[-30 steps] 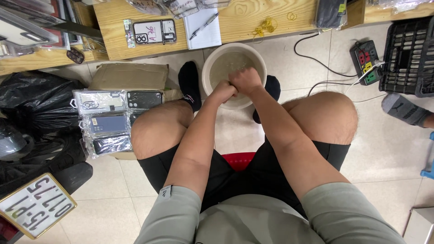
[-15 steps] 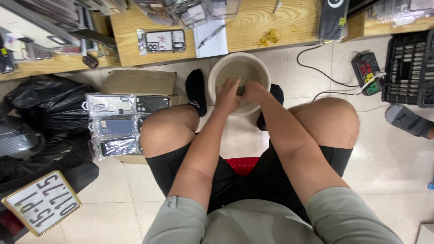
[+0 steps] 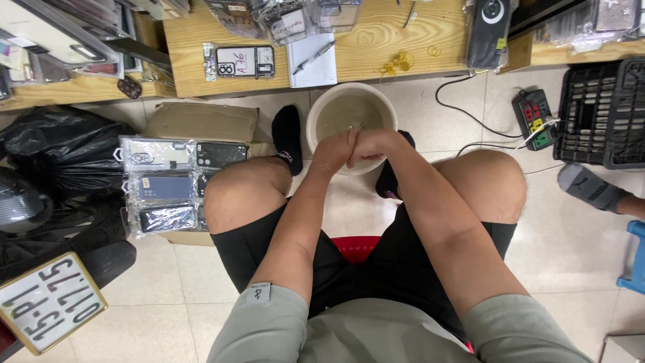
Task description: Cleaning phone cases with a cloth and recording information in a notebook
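Head view: left hand [image 3: 334,151] and right hand [image 3: 369,143] clenched together over water basin [image 3: 316,107], top centre; contents unclear, washing seemingly underway

**Bright, even light and a bendy edge**

The room is bright, with soft light from above. Shadows are small and pale. The left hand [image 3: 334,153] and right hand [image 3: 373,144] look a little smeared. The floor tiles [image 3: 578,235] to the right of the hands shine a bit. Far from the hands, straight lines curve.
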